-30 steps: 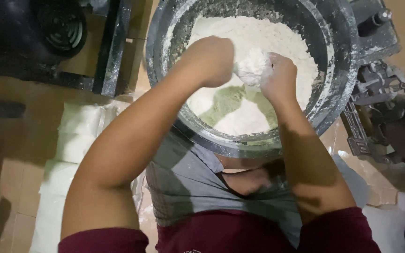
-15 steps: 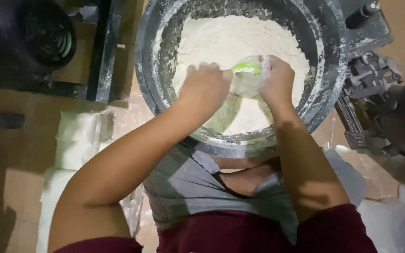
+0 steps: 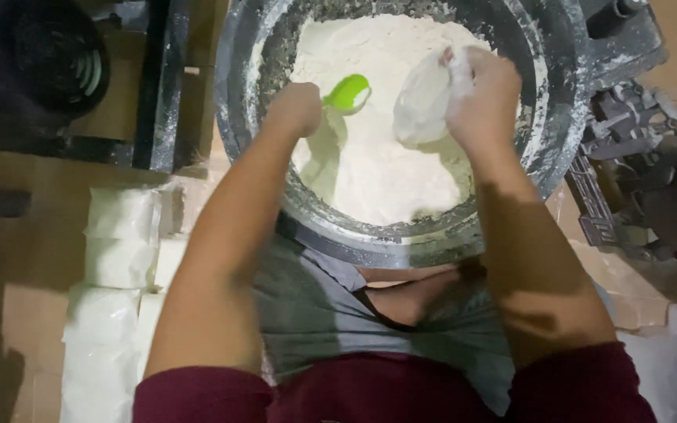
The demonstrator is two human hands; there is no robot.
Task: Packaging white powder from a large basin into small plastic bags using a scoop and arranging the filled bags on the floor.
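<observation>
The left hand [image 3: 298,106] is closed around the handle of a green scoop [image 3: 348,92], its grip clamped on it, with the scoop's bowl pointing right and a dab of flour on its lip. Half a second ago the scoop was tucked right against the bag, between the two hands; now it has drawn back to the left and stands clear of the bag, above the flour [image 3: 378,157]. The right hand [image 3: 486,98] is bunched on the neck of a clear plastic bag [image 3: 425,98], its grip clamped on the gathered top. The bag hangs just beside and below the fingers, part filled with flour, and it has been lifted higher and further right than before, so the two hands that were nearly touching are now apart.

Both hands are over the big round metal bowl [image 3: 546,149], whose dusty inner wall rings the white heap of flour. A hollow shows in the flour below the scoop. To the left on the floor, a row of filled white packets [image 3: 115,235] lies side by side. A dark machine part [image 3: 628,133] sits just right of the bowl.
</observation>
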